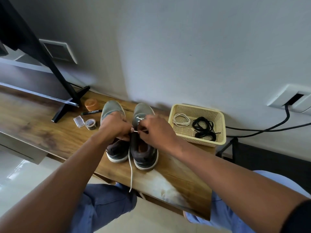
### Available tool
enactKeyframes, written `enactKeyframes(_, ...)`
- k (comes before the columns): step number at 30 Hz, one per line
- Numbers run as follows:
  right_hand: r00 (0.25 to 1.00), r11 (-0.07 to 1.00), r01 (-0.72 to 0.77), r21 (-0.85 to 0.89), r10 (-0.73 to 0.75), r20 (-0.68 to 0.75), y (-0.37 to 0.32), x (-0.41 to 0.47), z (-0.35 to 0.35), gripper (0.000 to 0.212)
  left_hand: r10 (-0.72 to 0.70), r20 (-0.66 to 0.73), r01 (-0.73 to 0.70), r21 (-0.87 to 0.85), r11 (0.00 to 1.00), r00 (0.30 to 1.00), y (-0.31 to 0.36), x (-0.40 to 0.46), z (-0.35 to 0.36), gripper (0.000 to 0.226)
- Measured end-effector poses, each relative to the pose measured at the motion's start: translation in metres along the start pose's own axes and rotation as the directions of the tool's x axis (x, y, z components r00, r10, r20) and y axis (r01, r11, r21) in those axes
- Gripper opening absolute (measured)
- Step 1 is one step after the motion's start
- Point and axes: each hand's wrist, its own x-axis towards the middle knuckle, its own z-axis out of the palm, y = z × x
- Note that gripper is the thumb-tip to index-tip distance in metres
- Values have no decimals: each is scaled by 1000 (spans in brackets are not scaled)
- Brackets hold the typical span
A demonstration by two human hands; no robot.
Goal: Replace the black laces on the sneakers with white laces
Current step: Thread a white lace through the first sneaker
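Note:
Two grey-green sneakers with white soles stand side by side on the wooden table (42, 132), toes toward the wall. A white lace (131, 172) is partly threaded in the right sneaker (144, 157); one long end hangs over the table's front edge. My left hand (116, 126) lies over the left sneaker (109, 109) and pinches the lace between the shoes. My right hand (156, 130) pinches the lace's short end over the right sneaker's eyelets. A cream basket (218, 130) to the right holds a coiled white lace (180, 119) and black laces (203, 129).
An orange lid (91, 104), a black marker (91, 112), a small clear box (79, 121) and a tape roll (90, 123) lie left of the shoes. A monitor stand (67, 106) stands at the far left. Black cables (269, 129) run along the wall at right.

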Motion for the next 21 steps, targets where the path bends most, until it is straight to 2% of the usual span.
enactKeyframes(2,1000,998,7,-61,-8,-11,0,-2,5,17,-43,18,45,-92,995,999,-1,2,0,5)
enactKeyframes(5,999,998,-37,-49,36,-32,3,0,7,17,-73,78,86,-174,981,994,2,4,-1,4)
enactKeyframes(8,997,998,-62,-29,61,-41,7,2,7,15,-79,125,101,-183,978,989,5,3,1,7)
enactKeyframes(16,988,991,-125,35,128,-90,5,4,13,15,-78,147,111,-235,966,986,5,0,1,6)
enactKeyframes(21,972,974,-178,142,197,-127,9,3,15,14,-80,141,114,-251,961,987,4,0,0,7)
